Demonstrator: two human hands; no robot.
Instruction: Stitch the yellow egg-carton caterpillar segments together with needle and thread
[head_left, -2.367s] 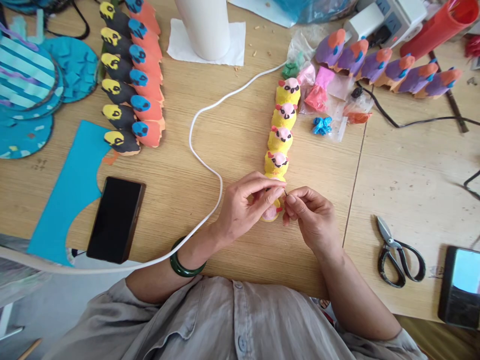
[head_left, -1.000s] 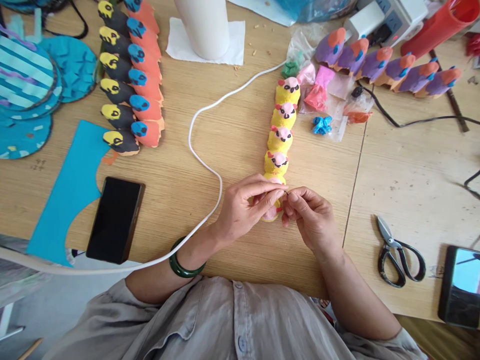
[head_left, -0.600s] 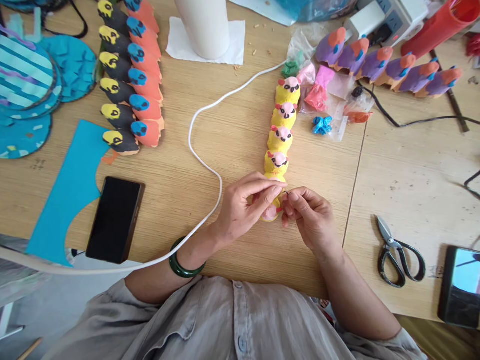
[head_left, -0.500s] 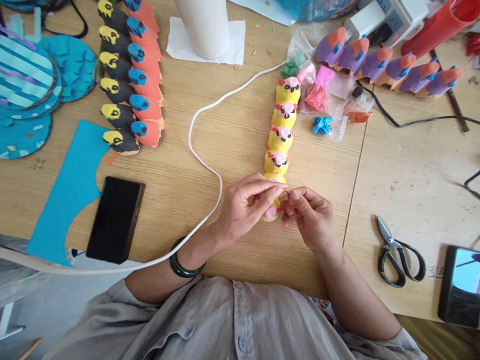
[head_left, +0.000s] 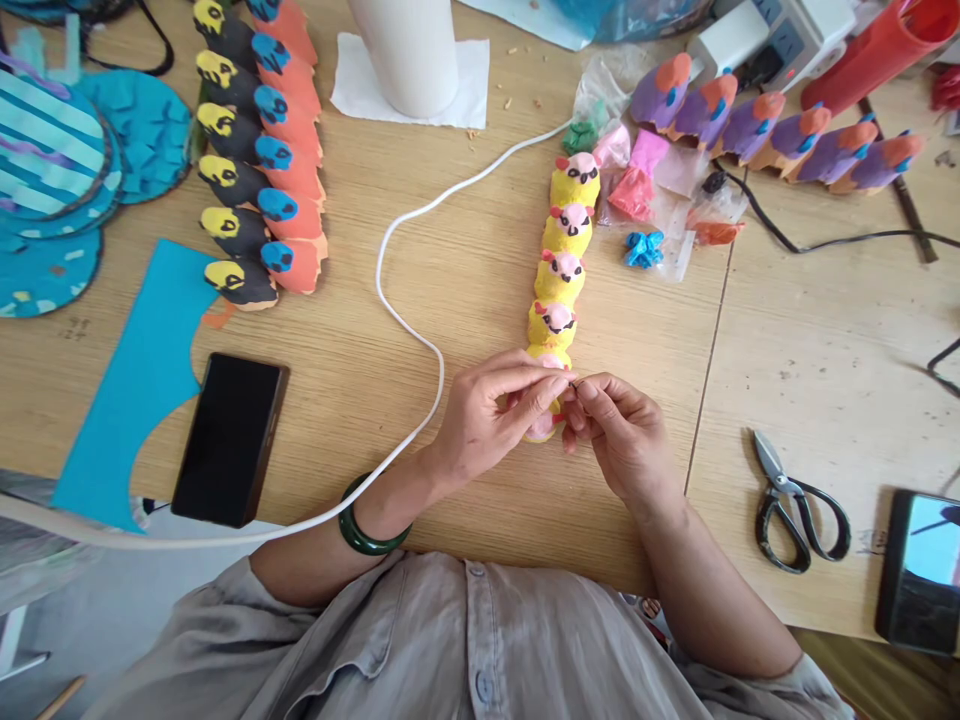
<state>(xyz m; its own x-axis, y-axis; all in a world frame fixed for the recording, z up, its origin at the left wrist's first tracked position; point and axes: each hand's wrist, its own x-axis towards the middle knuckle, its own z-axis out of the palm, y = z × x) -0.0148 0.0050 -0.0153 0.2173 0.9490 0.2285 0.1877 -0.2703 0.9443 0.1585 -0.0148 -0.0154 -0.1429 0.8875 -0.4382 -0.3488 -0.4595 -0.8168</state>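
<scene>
A yellow bumpy strip (head_left: 564, 280) with pink faces, black eyes and red ears runs away from me along the table. Over its near end, my left hand (head_left: 499, 405) is closed in a pinch, thumb against forefinger. Facing it, my right hand (head_left: 619, 425) pinches too. Between the two sets of fingertips shows a tiny thin black piece (head_left: 574, 386), perhaps modelling clay; both hands seem to touch it. My fingers hide part of the nearest faces on the strip.
Scissors (head_left: 791, 500) and a phone (head_left: 911, 570) lie right; another phone (head_left: 231, 440) lies left beside blue card (head_left: 135, 400). A white cable (head_left: 390, 290) crosses my left wrist. Beyond are clay bags (head_left: 637, 190), a purple strip (head_left: 769, 125), a black strip (head_left: 236, 180) and an orange strip (head_left: 300, 200).
The fingertips of both hands have come slightly closer together around the small black piece. The yellow strip stays in place.
</scene>
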